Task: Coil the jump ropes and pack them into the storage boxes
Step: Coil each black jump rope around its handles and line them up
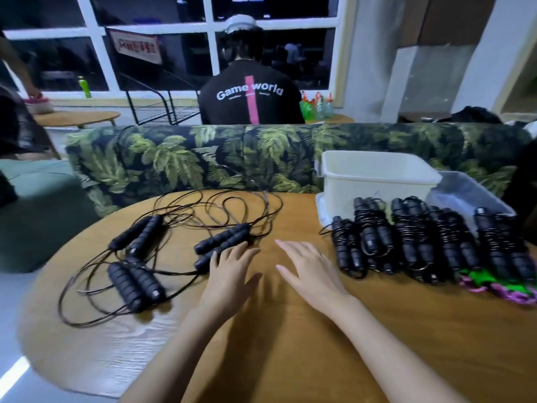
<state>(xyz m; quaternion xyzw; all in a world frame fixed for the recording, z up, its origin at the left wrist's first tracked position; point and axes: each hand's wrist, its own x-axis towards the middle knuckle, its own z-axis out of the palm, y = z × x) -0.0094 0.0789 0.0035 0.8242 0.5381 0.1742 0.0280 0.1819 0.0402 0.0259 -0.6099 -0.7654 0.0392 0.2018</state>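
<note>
Wood is the table [290, 330], which fills the lower half of the frame. On its left part lie the loose ropes [203, 205], thin black cords in wide, crossing loops. They look light and limp, and I think they will tangle more if one pulls on the cord itself. At the right a row of coiled ropes [412, 237] lies in front of a white box [374, 181] and a clear box [465, 193]. The left hand [229, 271] and the right hand [308, 271] lie flat in the centre, fingers straight, holding nothing. The left fingertips are at a pair of handles [222, 238], perhaps touching them. The handles look stiff and ribbed, not slippery. I judge they are the best place to take hold, both together.
</note>
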